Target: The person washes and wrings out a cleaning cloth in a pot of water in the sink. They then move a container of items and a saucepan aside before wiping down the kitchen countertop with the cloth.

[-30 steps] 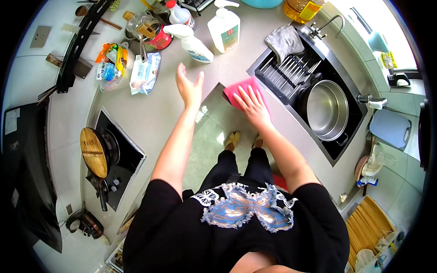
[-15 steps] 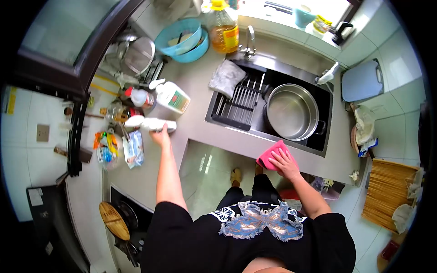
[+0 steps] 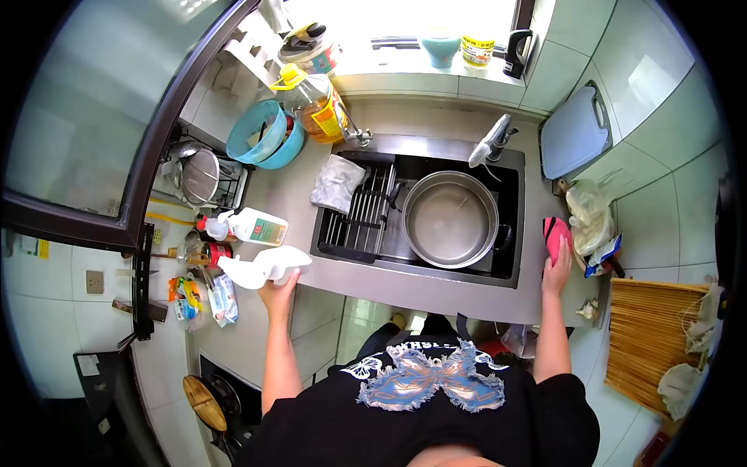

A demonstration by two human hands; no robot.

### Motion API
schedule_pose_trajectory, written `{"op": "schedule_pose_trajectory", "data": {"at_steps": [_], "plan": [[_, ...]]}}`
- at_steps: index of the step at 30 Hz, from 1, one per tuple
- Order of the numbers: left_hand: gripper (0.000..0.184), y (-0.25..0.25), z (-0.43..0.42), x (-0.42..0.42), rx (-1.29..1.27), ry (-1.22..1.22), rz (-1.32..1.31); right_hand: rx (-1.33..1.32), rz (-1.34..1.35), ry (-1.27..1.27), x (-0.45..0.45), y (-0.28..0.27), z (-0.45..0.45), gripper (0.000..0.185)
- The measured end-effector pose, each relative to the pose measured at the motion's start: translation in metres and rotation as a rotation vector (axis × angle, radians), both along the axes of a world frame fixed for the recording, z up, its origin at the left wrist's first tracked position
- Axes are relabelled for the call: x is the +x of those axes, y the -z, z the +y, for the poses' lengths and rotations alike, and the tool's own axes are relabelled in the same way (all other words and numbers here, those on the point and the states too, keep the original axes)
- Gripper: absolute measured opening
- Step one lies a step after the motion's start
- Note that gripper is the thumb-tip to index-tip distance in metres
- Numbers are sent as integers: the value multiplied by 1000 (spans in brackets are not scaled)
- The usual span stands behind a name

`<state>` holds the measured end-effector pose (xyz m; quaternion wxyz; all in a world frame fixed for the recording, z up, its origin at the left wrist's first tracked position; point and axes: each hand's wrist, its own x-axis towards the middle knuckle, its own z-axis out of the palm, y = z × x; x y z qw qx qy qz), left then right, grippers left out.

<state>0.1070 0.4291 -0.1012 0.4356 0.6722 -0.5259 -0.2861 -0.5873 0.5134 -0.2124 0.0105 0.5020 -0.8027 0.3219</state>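
Observation:
My left hand [image 3: 278, 296] is closed round the lower end of a white spray bottle [image 3: 271, 265], which is tilted over the counter left of the sink. On the counter right of the sink, my right hand [image 3: 556, 271] grips a pink cloth [image 3: 553, 231]; part of the cloth is hidden by the fingers. Between the hands lies the black sink [image 3: 510, 268]. A large steel pot [image 3: 450, 218] stands in it, beside a black drying rack [image 3: 362, 226]. A grey rag [image 3: 338, 184] hangs over the sink's left corner.
A white pump bottle [image 3: 259, 226], a large oil bottle [image 3: 317, 109] and blue basins [image 3: 261, 140] crowd the left counter. The faucet [image 3: 494, 142] rises behind the sink. Plastic bags [image 3: 589, 210] and garlic [image 3: 588, 309] lie at the right. A grey cutting board [image 3: 577, 132] leans against the wall.
My right hand has moved the pink cloth from the counter's front edge to the right of the sink. The spray bottle has turned in my left hand. The view has shifted.

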Motion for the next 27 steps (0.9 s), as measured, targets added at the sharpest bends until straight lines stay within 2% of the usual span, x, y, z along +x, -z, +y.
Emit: {"op": "schedule_pose_trajectory", "data": {"at_steps": [2,3,5,7,10,12,13,15,16,17,18,19,20,21,23,25,27], "plan": [[69,-22,-12,-33,-22,26,22,336,5,77,-24,36,-10,71],[69,-28,-19,-47,-48,54,51,330,-1,73,-24,36,-17,71],[69,-30,-30,-61,-54,86,91,698,113,136,-17,33,-28,76],[67,-34,-38,-75,-122,173,24,663,102,149,-14,35,-30,79],[68,-32,-49,-93,-25,231,21,661,108,209,-8,39,-27,76],[64,-36,-58,-115,2,295,85,449,277,212,1,41,-26,69],[62,-34,-61,-129,-20,320,92,450,275,217,4,38,-27,69],[62,-19,-68,-147,89,406,-117,130,93,-50,18,26,-32,59],[59,-13,-71,-162,48,418,-174,49,76,-108,35,17,-38,46],[56,-7,-75,-179,7,431,-232,130,-225,-176,57,-2,-47,41],[59,-11,-79,-194,67,484,-158,218,-527,-240,85,-23,-56,36],[62,-7,-81,-211,40,524,-163,127,-661,-342,109,-20,-62,32],[64,-3,-83,-225,63,567,-74,219,-757,-442,132,-41,-68,40],[66,2,-85,-239,85,609,17,287,-738,-546,150,-51,-73,52],[70,0,-91,-260,153,635,24,332,-600,-635,179,-76,-80,85],[69,7,-96,-273,130,657,-3,238,-550,-624,204,-72,-82,93],[70,17,-94,-288,149,663,13,211,-545,-588,222,-70,-85,92]]}}
